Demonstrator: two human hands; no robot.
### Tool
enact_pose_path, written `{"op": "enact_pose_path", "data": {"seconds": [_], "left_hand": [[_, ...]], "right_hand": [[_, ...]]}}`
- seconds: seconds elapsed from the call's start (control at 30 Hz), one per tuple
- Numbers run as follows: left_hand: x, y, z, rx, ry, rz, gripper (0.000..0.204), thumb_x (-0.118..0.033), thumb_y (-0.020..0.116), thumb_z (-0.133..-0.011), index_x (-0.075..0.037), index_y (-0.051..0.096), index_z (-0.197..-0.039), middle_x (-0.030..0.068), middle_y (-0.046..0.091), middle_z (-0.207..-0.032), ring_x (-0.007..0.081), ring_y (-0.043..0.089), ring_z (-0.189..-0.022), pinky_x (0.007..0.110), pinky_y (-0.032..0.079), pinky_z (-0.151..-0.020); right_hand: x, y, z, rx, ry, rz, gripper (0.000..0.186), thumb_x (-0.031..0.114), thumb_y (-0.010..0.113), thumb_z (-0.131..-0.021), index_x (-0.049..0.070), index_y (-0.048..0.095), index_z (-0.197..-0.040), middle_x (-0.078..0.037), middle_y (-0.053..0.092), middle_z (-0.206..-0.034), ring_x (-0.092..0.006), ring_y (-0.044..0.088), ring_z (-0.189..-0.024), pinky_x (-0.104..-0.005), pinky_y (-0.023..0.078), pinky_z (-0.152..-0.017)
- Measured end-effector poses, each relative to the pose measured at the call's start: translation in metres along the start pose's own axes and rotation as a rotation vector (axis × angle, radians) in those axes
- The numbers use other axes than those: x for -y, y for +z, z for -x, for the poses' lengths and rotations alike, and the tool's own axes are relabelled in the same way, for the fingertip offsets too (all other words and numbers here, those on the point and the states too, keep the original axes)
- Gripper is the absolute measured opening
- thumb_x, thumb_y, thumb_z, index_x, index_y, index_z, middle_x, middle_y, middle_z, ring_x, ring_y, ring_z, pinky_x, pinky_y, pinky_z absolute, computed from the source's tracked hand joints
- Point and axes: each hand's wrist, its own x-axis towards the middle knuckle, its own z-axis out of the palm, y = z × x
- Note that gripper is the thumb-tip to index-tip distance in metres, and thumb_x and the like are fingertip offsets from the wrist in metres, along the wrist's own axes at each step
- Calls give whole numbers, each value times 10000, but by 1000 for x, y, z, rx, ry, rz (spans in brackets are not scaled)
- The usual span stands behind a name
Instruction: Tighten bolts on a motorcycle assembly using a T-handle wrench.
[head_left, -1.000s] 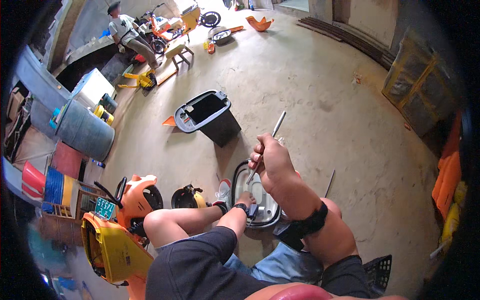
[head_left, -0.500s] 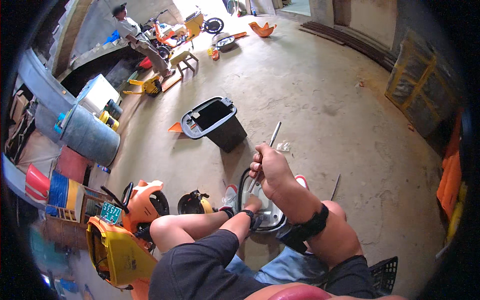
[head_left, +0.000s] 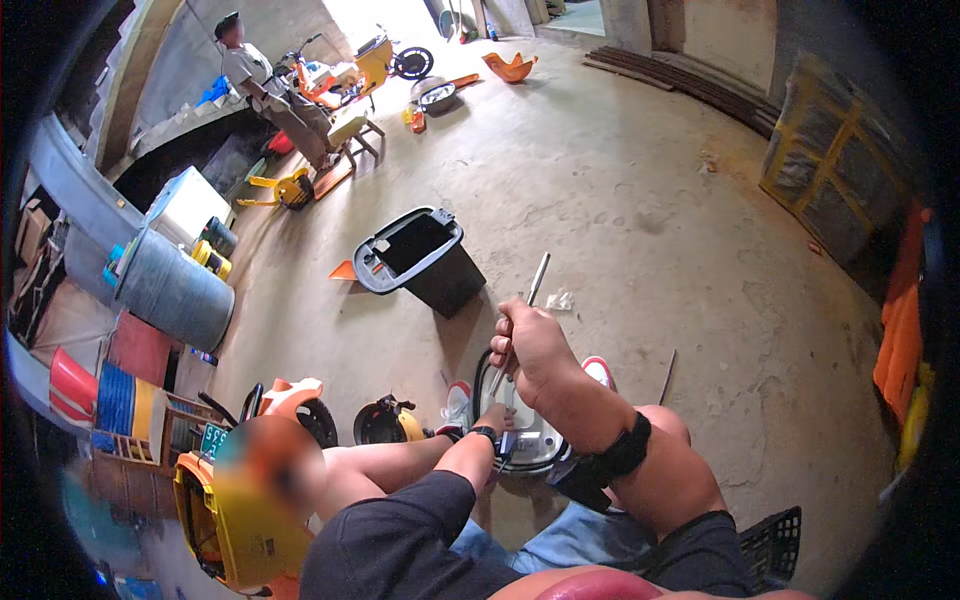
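Note:
My right hand (head_left: 530,345) is closed around a slim silver metal rod (head_left: 541,278), which slants from its raised upper end down toward my left hand. My left hand (head_left: 497,417) is low between my feet, its fingers curled at a grey oval part with a black rim (head_left: 538,440). What those fingers grip is hidden, and the rod's lower end comes close to them. My right forearm covers some of the oval part, which lies on the floor between my shoes.
Ahead stands a black bin with a grey rim (head_left: 408,275). A yellow helmet-like shell (head_left: 392,422) lies left of my foot, near an orange-yellow scooter body (head_left: 250,520). Another thin rod (head_left: 668,376) is on the floor at right. A person (head_left: 265,90) stands at the far left.
The whole view has shifted slightly, so floor objects appear a little further left. Both hands keep nearly the same pose, with the rod still in my right hand.

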Motion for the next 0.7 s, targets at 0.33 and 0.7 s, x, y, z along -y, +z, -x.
{"op": "enact_pose_path", "data": {"seconds": [0.33,0.7], "left_hand": [[-10,-1,-1,5,4,8,208,-166,501,-836,-69,593,-996,177,639,-942,362,614,-877,432,487,-739],[-4,-3,-7,10,5,-9,220,-165,512,-831,-77,595,-1016,181,637,-955,370,609,-892,434,487,-747]], "right_hand": [[-1,0,0,-24,-42,5,129,160,488,-871,129,412,-771,35,405,-609,-78,397,-474,-257,343,-442],[-1,-1,-2,-38,-56,10,139,157,494,-866,134,384,-785,29,402,-630,-73,390,-487,-257,344,-465]]}}
